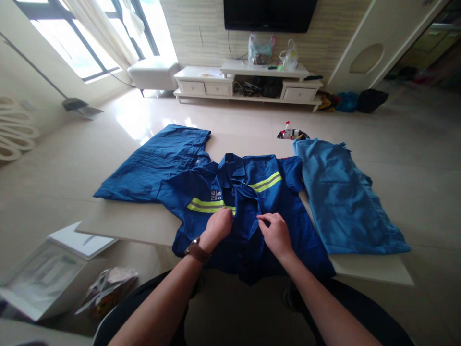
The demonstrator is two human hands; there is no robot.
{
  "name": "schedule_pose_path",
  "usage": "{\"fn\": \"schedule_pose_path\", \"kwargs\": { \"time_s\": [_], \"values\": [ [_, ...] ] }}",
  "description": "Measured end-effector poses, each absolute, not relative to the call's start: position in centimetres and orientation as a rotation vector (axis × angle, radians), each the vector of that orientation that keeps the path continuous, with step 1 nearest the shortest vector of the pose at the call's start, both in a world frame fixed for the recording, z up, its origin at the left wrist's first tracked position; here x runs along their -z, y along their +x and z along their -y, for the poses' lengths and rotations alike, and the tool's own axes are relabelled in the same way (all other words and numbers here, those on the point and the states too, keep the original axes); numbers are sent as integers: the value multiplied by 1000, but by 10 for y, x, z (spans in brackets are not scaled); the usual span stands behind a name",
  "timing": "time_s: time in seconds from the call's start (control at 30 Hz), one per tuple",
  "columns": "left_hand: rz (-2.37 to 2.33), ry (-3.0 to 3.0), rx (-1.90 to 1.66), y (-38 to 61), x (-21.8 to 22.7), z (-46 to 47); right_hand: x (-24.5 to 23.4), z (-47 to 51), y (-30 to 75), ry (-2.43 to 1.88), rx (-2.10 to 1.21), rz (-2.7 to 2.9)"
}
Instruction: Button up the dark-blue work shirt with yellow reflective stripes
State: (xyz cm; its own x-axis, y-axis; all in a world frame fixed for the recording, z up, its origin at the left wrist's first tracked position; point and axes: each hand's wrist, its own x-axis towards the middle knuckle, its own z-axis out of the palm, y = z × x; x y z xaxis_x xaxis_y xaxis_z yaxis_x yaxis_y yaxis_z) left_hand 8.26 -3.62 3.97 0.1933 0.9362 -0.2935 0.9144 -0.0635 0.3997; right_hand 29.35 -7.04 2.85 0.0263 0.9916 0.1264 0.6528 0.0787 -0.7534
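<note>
A dark blue work jacket (288,226) with yellow-and-grey reflective strips and white lettering on the chest lies spread over a low white table, its collar pointing away from me. My left hand (219,223), a watch on its wrist, is closed on one front edge of the jacket just under a strip. The other front edge is pinched between the thumb and fingers of my right hand (274,231). Between my hands the front gapes a little. The jacket's lower end hangs over the near table edge.
Blue trousers (144,168) lie at the left of the white table (144,221), and lighter blue folded cloth (349,202) at the right. A clear-lidded box (46,274) and a plastic bag (108,288) are on the floor at left. Beyond stands a TV cabinet (194,74).
</note>
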Motion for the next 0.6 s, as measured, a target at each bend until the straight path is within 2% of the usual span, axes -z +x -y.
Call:
{"fn": "schedule_pose_path", "kwargs": {
  "time_s": [0.1,0.17,0.6],
  "values": [
    [-1574,1915,-513,87,-48,33,-30,69,292,-1649,-667,1605],
    [-1451,1880,-695,93,-53,34,-29,69,290,-1656,-677,1527],
    [-1330,1776,-798,112,-40,49,-29,68,279,-1539,-920,1300]
  ]
}}
